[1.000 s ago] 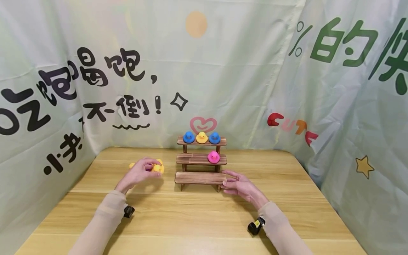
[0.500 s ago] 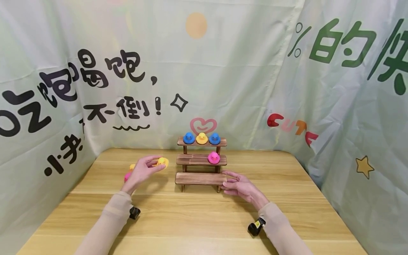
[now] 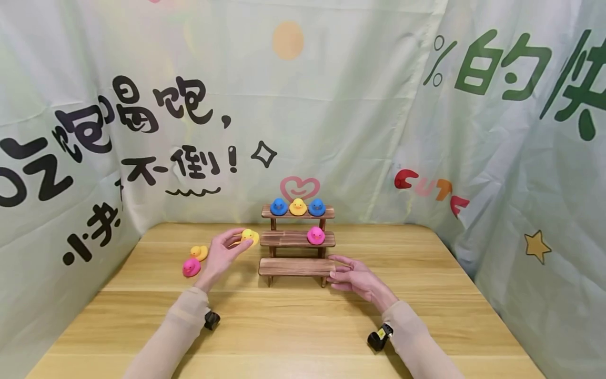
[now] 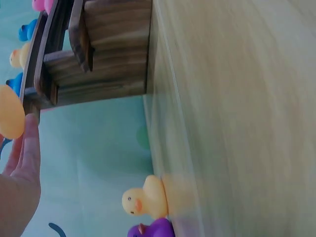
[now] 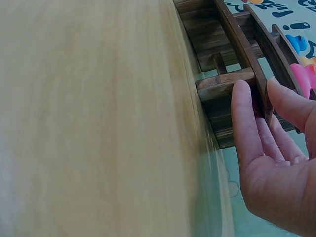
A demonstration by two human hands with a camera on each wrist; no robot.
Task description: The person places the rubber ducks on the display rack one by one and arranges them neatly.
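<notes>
In the head view my left hand [image 3: 220,259] pinches a yellow rubber duck [image 3: 249,236] between thumb and fingers, raised above the table just left of a three-tier wooden display stand [image 3: 295,267]. The left wrist view shows the duck's rounded underside [image 4: 11,112]. My right hand [image 3: 358,279] grips the right end of the stand's lowest board; in the right wrist view the board sits between its fingers. On the top tier stand a blue duck [image 3: 279,207], a yellow duck [image 3: 298,207] and another blue duck [image 3: 316,207]. A pink duck [image 3: 315,236] sits at the middle tier's right.
Left of my left hand, an orange-yellow duck [image 3: 199,253] and a magenta duck [image 3: 191,267] rest on the wooden table [image 3: 293,326]. A printed cloth backdrop [image 3: 350,131] hangs behind and along both sides.
My left hand has carried the yellow duck rightward and slightly up to the stand, uncovering the two ducks on the table. My right hand has stayed at the lowest board.
</notes>
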